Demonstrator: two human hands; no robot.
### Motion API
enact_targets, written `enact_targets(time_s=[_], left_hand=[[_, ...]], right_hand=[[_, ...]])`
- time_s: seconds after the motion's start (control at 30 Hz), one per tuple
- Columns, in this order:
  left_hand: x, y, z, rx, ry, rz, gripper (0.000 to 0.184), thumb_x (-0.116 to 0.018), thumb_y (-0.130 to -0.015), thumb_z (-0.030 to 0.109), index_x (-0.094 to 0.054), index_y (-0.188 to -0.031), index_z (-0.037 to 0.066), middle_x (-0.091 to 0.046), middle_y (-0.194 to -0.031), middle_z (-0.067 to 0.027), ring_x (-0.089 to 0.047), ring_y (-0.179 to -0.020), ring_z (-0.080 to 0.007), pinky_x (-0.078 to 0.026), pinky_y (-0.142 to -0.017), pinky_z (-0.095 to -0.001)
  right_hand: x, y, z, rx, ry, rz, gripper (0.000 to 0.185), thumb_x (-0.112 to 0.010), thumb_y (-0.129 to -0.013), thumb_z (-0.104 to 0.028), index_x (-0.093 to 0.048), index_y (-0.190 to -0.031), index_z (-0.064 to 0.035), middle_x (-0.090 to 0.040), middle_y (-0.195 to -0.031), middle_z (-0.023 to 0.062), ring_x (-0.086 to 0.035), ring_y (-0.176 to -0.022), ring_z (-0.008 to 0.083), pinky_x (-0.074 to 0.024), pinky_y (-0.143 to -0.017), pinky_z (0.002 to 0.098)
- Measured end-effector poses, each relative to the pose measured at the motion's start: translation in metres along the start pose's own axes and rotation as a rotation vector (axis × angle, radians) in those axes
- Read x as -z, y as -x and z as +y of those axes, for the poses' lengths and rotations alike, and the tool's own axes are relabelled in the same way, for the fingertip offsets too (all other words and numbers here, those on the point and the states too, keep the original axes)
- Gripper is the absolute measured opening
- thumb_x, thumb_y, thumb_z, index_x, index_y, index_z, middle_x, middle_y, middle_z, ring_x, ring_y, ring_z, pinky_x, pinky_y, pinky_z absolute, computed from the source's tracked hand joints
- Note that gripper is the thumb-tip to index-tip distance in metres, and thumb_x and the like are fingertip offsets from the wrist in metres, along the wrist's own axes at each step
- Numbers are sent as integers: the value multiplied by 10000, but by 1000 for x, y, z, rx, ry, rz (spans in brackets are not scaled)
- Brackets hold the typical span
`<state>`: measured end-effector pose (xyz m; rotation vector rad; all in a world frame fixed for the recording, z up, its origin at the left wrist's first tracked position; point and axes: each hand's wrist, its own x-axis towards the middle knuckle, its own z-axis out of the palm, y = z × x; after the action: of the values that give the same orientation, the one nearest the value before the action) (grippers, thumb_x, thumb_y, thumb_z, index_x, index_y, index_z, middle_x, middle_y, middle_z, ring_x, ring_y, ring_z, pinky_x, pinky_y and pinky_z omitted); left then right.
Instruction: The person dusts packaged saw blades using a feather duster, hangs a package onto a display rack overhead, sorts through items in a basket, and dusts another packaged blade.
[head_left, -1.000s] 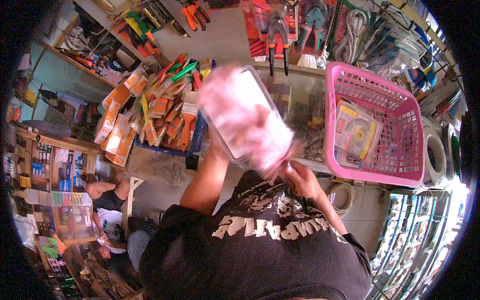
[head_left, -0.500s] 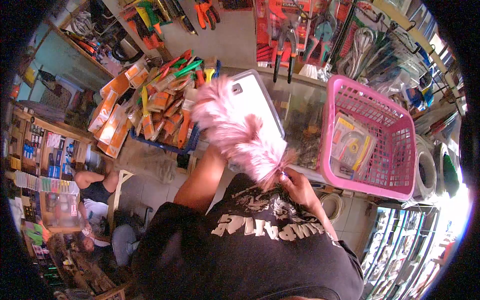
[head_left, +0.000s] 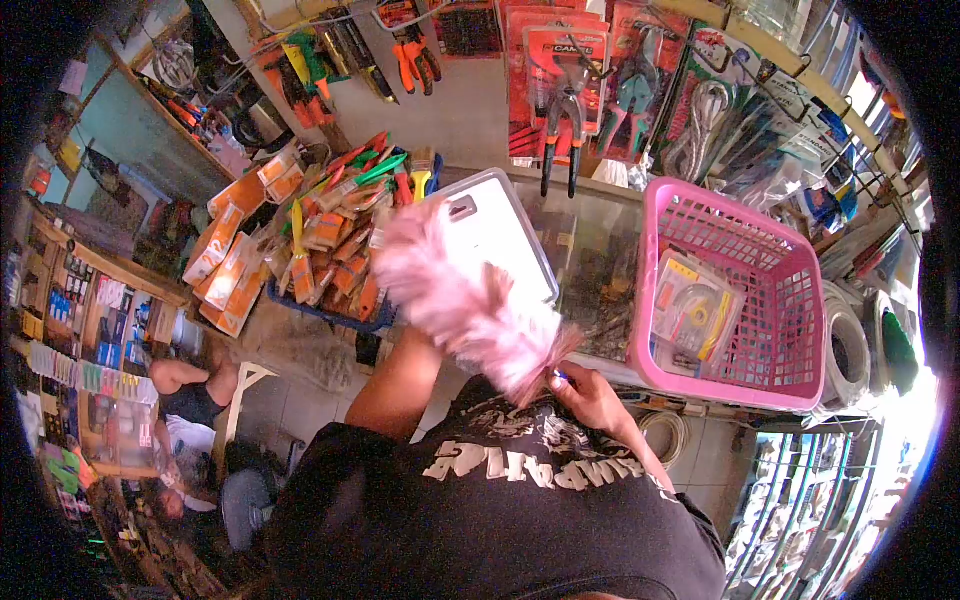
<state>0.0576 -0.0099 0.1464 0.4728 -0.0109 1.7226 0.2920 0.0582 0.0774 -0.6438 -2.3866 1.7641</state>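
Observation:
My right hand (head_left: pixel 596 402) is closed around the blue-ended handle of a pink feather duster (head_left: pixel 480 300), in front of my chest. The duster's fluffy head slants up and to the left, smeared by motion. Behind it my left forearm (head_left: pixel 398 385) reaches forward, and the left hand itself is hidden by the feathers. A white flat panel with a grey rim (head_left: pixel 515 225) lies on the glass counter, partly covered by the duster. To the left, a blue basket (head_left: pixel 345 318) holds a heap of paintbrushes (head_left: pixel 335 235) with orange, green and yellow handles.
A pink plastic basket (head_left: pixel 735 395) with packaged items (head_left: pixel 695 310) stands on the counter at right. Pliers (head_left: pixel 565 130) and carded tools hang above. Coiled hose (head_left: pixel 845 340) is at far right. A person (head_left: pixel 200 400) sits at lower left by shelves.
The view has tilted slightly, so the counter goods appear lower. The duster's head has shifted a little left and down against the white panel and is more blurred. My right hand keeps its grip.

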Motion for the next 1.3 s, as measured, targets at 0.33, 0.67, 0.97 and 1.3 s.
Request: enact_targets(time_s=[0.33, 0.67, 0.97, 1.3], left_hand=[[-2, 5, 2, -226, -933, 5, 601, -390, -883, 435, -228, -1341, 80, -369, -1302, -118, -439, -1119, -282, -313, -1001, -437], [21, 10, 9, -28, 36, -84, 622, -419, -854, 492, -286, -1324, 108, -412, -1264, -127, -460, -1093, -302, -355, -965, -447], [16, 14, -3, -134, -213, 242, 638, -382, -853, 533, -303, -1316, 100, -458, -1214, -118, -483, -1048, -272, -380, -944, -424], [26, 7, 0, 12, -34, 40, 639, -372, -849, 531, -303, -1314, 97, -438, -1236, -117, -475, -1069, -289, -363, -960, -441]], right_hand=[[-2, -10, 4, -69, -20, 88, 411, -421, -904, -383, -490, -1070, -13, -576, -779, 171, -564, -700, 273, -435, -664, 374], [-3, -16, 9, -241, -46, 193, 397, -455, -887, -386, -519, -1007, -13, -565, -751, 207, -553, -678, 336, -429, -650, 394], [-7, -13, 19, -80, 24, 140, 420, -448, -885, -394, -517, -1011, 0, -570, -863, 251, -553, -850, 408, -425, -727, 418], [-1, 2, -4, 7, 114, 115, 420, -445, -886, -376, -506, -1038, 11, -565, -813, 260, -569, -817, 392, -430, -735, 408]])
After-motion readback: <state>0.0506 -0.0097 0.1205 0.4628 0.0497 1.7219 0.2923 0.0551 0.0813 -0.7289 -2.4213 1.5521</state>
